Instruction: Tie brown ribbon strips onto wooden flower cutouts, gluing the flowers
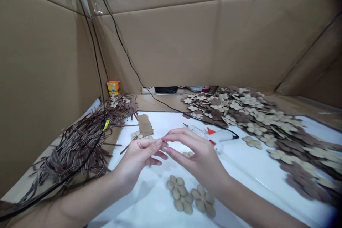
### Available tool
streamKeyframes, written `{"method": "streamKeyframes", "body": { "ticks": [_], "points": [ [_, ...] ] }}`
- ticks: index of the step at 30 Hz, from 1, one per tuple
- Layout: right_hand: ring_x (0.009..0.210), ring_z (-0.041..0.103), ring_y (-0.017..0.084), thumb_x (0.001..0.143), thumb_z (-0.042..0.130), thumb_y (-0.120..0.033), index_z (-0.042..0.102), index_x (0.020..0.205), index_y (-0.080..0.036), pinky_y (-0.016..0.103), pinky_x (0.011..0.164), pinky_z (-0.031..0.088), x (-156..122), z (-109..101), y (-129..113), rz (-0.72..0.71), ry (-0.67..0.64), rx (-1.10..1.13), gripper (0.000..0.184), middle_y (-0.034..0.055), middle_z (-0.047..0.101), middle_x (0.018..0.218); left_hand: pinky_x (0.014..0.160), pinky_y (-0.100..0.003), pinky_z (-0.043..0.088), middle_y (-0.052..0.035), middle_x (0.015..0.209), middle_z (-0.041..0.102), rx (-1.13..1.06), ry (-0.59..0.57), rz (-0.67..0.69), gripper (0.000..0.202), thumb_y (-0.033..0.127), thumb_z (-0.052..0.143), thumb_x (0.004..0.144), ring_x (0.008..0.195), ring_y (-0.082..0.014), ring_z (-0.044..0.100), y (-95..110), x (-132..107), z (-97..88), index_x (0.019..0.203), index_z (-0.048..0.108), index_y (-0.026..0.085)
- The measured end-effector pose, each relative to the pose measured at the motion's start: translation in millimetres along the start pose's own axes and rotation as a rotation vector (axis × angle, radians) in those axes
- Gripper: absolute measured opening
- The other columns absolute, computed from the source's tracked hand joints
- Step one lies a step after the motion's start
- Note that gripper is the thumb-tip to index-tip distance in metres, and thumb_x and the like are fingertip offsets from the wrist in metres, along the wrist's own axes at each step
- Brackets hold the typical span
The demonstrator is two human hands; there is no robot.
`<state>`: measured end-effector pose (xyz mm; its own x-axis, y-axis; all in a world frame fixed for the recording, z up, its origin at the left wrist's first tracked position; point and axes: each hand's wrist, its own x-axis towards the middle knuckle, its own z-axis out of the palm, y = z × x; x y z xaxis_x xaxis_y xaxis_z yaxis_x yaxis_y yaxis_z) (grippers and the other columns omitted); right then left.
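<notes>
My left hand (139, 158) and my right hand (193, 155) meet over the white table top (253, 171), fingertips pinched together on a small tan flower-shaped cutout (163, 145) that is mostly hidden by the fingers. A thin brown strip (125, 148) sticks out to the left below my left hand. Tan flower cutouts (184, 196) lie on the table just in front of my hands. A white glue gun (216, 136) with an orange trigger lies right behind my right hand.
A large heap of tan and brown flower cutouts (267, 121) fills the right side. A pile of dark brown strips (80, 146) covers the left side, crossed by a black cable (96, 78). Cardboard walls (187, 42) close in the table. A small yellow box (113, 87) stands at the back left.
</notes>
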<state>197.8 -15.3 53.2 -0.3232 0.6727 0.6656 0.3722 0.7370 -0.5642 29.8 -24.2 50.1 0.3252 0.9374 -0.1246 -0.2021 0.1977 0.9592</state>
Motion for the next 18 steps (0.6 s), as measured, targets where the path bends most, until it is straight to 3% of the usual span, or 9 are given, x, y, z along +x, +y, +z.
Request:
{"method": "streamKeyframes", "body": {
  "ticks": [7, 10, 15, 18],
  "points": [
    [0.077, 0.061, 0.012, 0.076, 0.062, -0.01, 0.066, 0.083, -0.021, 0.022, 0.067, 0.05, -0.1, 4.2, 1.6, -0.02, 0.046, 0.011, 0.013, 0.0014, 0.065, 0.082, 0.057, -0.02, 0.041, -0.0044, 0.068, 0.066, 0.16, 0.079, 0.095, 0.029, 0.041, 0.061, 0.077, 0.062, -0.0116, 0.058, -4.3, 2.0, 0.6, 0.075, 0.072, 0.014],
    [0.077, 0.061, 0.013, 0.078, 0.061, -0.012, 0.064, 0.084, -0.02, 0.024, 0.067, 0.049, 0.2, 3.0, 3.3, -0.093, 0.054, -0.067, 0.011, 0.0021, 0.065, 0.081, 0.057, -0.021, 0.041, -0.0052, 0.068, 0.067, 0.166, 0.084, 0.096, 0.03, 0.041, 0.06, 0.078, 0.06, -0.0119, 0.059, -4.2, 1.1, 2.9, 0.075, 0.072, 0.013],
    [0.075, 0.06, 0.015, 0.083, 0.053, -0.012, 0.056, 0.089, -0.021, 0.04, 0.088, 0.038, -5.0, 3.0, 6.9, -0.295, 0.041, -0.364, 0.012, 0.0015, 0.067, 0.084, 0.059, -0.023, 0.043, -0.0099, 0.081, 0.07, 0.129, 0.033, 0.056, 0.038, 0.045, 0.053, 0.082, 0.063, -0.0139, 0.062, -4.5, -0.9, 5.5, 0.081, 0.072, 0.012],
    [0.079, 0.057, 0.015, 0.089, 0.041, -0.016, 0.048, 0.089, -0.021, 0.041, 0.09, 0.036, -8.2, 8.4, 7.4, -0.119, 0.018, -0.224, 0.008, 0.0017, 0.063, 0.086, 0.061, -0.025, 0.044, -0.012, 0.092, 0.069, 0.049, 0.016, 0.03, 0.046, 0.048, 0.042, 0.086, 0.064, -0.0156, 0.063, -5.9, -0.2, 5.5, 0.086, 0.07, 0.012]
  ]
}}
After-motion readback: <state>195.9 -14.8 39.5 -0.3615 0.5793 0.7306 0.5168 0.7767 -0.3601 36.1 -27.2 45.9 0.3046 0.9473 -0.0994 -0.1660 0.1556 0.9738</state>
